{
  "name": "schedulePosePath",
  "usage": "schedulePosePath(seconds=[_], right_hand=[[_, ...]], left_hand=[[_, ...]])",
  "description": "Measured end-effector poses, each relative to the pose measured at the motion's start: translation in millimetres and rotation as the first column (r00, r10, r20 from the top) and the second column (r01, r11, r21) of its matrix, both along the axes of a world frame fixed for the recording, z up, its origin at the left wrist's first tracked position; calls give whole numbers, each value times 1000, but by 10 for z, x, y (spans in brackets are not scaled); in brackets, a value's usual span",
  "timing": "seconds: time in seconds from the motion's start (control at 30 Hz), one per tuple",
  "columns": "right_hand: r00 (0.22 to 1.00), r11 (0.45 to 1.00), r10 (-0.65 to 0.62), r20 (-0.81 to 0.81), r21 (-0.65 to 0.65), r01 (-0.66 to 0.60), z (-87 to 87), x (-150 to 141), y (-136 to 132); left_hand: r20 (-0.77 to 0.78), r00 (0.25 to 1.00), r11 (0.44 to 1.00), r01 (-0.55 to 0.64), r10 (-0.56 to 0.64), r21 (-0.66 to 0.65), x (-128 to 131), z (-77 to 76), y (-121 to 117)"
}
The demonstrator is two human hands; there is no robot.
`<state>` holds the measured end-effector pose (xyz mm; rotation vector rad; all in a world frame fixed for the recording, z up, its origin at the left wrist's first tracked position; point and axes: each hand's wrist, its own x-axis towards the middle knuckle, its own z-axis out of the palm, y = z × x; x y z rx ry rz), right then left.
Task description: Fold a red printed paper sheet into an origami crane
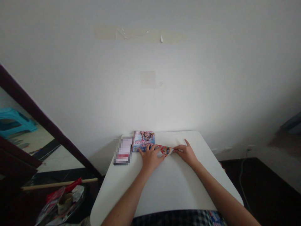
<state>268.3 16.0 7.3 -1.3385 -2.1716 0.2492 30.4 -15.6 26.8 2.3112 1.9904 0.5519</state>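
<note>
A small colourful piece, red, yellow and white, looks like printed paper or a wrapper narrowing to a point on its right. My right hand pinches that pointed end, with one finger raised. My left hand lies palm down with its fingers spread, thumb and fingertips touching the piece's left part. Its other fingers reach the lower edge of a blue printed box or booklet with red lettering and cartoon figures. Part of the piece is hidden under my left fingers.
The white table stands against a wall. A pixelated flat object lies at its left edge. On the floor to the left are a bag of mixed items and a wooden stick. A blue stool appears at far left.
</note>
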Motion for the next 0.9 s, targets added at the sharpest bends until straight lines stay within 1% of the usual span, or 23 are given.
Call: schedulePosePath(seconds=[0.13,0.3,0.43,0.53,0.67,0.9], right_hand=[[993,991,-109,-43,-76,106,22,-93,32],[972,969,-226,-64,-118,218,42,-208,25],[957,948,-290,-1,-139,287,92,-303,4],[942,932,-335,23,-137,334,131,-375,-21],[939,935,-342,36,-86,344,141,-443,-80],[929,930,-363,65,-26,365,114,-485,-121]], left_hand=[[13,1000,1000,7,-7,-5,-14,2,6],[25,999,999,30,-30,-14,-43,-24,26],[26,999,999,34,-33,-20,-52,-31,32],[32,999,998,29,-28,-49,-51,-20,32],[33,999,997,24,-22,-72,-42,-6,33],[44,999,1000,9,-8,-19,-28,-28,41]])
